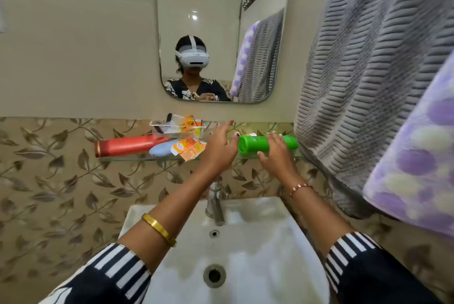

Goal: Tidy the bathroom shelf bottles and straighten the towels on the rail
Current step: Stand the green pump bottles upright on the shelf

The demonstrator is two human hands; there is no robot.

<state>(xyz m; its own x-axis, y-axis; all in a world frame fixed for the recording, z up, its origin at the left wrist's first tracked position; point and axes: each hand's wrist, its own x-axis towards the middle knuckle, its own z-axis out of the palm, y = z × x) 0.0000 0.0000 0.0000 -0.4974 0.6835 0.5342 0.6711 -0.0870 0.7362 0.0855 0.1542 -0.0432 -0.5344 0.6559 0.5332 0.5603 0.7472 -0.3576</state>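
Green bottle flat on glass shelf

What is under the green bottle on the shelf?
The green bottle lies on its side on the glass shelf. The right hand covers its middle, so nothing else beneath it can be seen.

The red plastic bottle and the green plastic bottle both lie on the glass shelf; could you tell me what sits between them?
In the head view: a pale blue bottle, orange sachets and the left hand.
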